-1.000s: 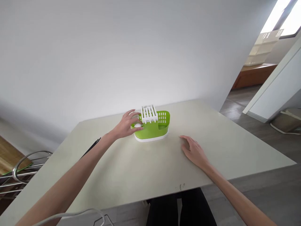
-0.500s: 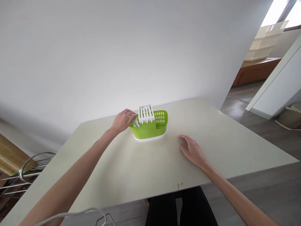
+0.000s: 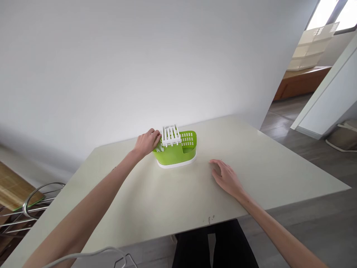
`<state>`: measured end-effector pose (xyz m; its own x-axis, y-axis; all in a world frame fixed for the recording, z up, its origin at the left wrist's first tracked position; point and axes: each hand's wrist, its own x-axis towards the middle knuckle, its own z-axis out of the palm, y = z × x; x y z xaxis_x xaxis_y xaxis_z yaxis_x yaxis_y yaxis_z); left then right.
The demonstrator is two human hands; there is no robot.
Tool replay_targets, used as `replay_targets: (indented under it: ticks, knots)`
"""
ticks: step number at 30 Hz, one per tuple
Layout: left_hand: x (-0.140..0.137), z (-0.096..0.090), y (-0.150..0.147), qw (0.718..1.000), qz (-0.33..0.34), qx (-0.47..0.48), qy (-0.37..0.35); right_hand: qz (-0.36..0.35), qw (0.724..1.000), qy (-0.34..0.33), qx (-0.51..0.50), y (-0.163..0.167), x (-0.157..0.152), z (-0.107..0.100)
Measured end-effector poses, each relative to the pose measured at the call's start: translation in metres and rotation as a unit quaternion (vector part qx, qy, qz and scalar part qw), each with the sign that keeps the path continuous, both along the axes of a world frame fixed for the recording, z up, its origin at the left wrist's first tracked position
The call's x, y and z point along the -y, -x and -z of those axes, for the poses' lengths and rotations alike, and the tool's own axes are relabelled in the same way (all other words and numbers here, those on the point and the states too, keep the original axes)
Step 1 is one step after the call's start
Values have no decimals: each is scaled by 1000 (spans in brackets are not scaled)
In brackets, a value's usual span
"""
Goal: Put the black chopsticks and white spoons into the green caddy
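Observation:
A green plastic caddy with slotted walls and a white base stands on the pale table. Across its middle sits a white slatted rack. My left hand is at the caddy's left end, fingers curled down over the rim and closed. White pieces show inside that left compartment, just beside my fingertips; what the fingers grip is hidden. To the right of the caddy, my right hand rests on the tabletop, holding nothing, thumb and fingers apart.
The pale table meets a white wall at its back. At lower left are a metal wire rack, a wooden board and a grey cable. A white partition stands to the right.
My left hand has lowered slightly at the caddy's left compartment, and the white piece by its fingers shows less. My right hand stays on the table. The view has shifted slightly.

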<state>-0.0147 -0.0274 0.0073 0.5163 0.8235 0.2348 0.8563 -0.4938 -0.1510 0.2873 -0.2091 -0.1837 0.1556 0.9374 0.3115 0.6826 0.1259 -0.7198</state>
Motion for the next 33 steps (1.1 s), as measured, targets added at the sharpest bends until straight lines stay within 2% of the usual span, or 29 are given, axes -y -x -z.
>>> replay_targets:
  ticks: [6,14,24,29,33]
  knots:
    - [-5,1,-3,999,-21,27,24,-5,1000,6,2,-1,1,-3]
    - [-10,0,3,998,-24,18,60,1,1000,4,-5,0,1,-2]
    - [-7,-2,1,995,3,95,-24,1,1000,6,-12,1,2,-5]
    - [-11,-21,14,982,8,177,-60,13,1000,2,-15,2,2,-2]
    - [-3,-46,41,949,-51,295,-100,19,1000,9,-12,1,3,1]
